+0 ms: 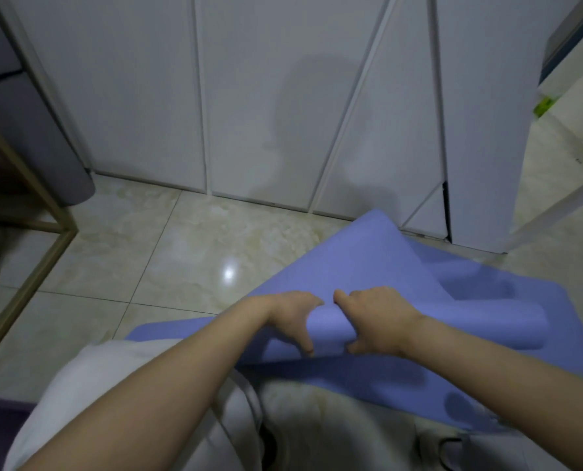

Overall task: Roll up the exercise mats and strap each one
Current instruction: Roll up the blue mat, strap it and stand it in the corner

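Observation:
A blue-violet exercise mat (361, 263) lies on the tiled floor, its near part curled into a loose roll while a far corner lifts up toward the wardrobe. My left hand (291, 319) grips the roll from the left, fingers curled over its top and thumb beneath. Right beside it, my right hand (376, 317) grips the same roll, fingers over the top. The two hands sit side by side near the roll's middle. No strap is visible.
White wardrobe doors (249, 96) close off the far side. A gold-framed stand (28, 212) and a grey rolled mat (45, 124) are at the left. Glossy beige tiles (167, 253) spread ahead on the left. My knees in light trousers (120, 396) fill the bottom.

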